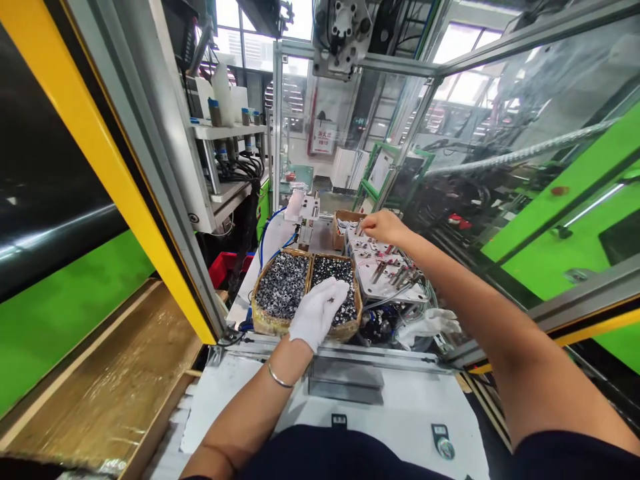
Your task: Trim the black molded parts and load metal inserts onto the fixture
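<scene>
My left hand (320,312), in a white glove, is turned palm up and cupped, with a few small dark metal parts (331,299) lying in it. It hovers over a carton of small shiny black-and-silver parts (332,268). Beside that carton stands another, full of grey metal rings (283,283). My bare right hand (383,227) reaches to the far end of a metal fixture plate (385,270) with pins and small red-marked clamps. Its fingertips are pinched together at the plate; whatever is between them is too small to make out.
Behind the cartons is a smaller cardboard box (342,233) of parts. A white glove (429,327) lies by cables at the right. Aluminium frame posts and clear panels enclose the bench, with a front rail (350,353) under my forearms. A machine head (343,33) hangs above.
</scene>
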Demonstrator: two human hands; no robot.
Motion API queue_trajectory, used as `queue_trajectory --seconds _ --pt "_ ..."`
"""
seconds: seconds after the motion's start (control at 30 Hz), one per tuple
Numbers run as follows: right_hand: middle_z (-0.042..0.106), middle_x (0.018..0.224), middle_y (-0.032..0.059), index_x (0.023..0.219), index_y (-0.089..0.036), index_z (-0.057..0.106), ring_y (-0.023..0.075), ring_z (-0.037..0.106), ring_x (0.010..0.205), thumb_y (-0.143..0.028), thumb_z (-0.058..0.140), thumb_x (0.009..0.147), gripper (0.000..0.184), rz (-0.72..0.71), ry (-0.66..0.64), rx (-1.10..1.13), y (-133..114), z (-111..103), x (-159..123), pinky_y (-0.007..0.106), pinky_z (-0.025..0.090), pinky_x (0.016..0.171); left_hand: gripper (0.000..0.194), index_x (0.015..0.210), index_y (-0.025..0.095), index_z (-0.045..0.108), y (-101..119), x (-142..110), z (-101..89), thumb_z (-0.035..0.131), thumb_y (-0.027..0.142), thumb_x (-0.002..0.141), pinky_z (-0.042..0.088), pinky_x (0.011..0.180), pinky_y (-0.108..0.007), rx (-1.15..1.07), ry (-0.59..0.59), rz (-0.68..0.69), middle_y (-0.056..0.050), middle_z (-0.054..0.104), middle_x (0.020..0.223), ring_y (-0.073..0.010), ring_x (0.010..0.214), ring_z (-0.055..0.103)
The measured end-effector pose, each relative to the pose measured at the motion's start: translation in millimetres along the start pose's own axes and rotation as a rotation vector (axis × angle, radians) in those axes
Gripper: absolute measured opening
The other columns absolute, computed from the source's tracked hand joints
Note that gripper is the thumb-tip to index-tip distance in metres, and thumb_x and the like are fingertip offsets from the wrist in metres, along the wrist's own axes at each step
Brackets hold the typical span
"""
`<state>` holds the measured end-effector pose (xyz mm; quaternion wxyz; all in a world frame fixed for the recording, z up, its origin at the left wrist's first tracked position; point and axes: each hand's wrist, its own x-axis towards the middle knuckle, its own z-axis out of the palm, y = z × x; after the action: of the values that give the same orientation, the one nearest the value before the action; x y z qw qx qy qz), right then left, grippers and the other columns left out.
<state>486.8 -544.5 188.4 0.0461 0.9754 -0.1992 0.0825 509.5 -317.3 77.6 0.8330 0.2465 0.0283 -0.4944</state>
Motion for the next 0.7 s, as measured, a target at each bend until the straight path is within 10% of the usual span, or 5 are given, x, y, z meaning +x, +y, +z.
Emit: queue_trajectory --seconds 0.3,0.7 --pt "0.077 0.088 0.0005 0.087 -0.020 0.077 0.0135 0.068 0.080 -0.011 0.055 0.073 0.027 0.000 -0.128 -0.083 35.3 34.7 12.0 0.020 0.047 0.073 0.009 0.088 0.005 0.063 -3.4 3.3 7.0 0.056 0.009 0.091 0.060 0.066 -0.021 -0.017 0.101 -0.005 -0.013 0.070 0.085 -0.0137 0.074 0.071" --pt "0.075 0.103 0.0078 0.111 -0.020 0.073 0.0218 0.068 0.094 -0.020 0.066 0.078 0.034 0.104 -0.131 -0.144 13.6 19.5 5.7 0.027 0.048 0.078 0.012 0.086 0.010 0.061 -0.6 10.7 6.7 0.062 0.022 0.091 0.023 0.033 -0.008 -0.024 -0.005 -0.093 0.004 0.056 0.063 0.0036 0.035 0.037"
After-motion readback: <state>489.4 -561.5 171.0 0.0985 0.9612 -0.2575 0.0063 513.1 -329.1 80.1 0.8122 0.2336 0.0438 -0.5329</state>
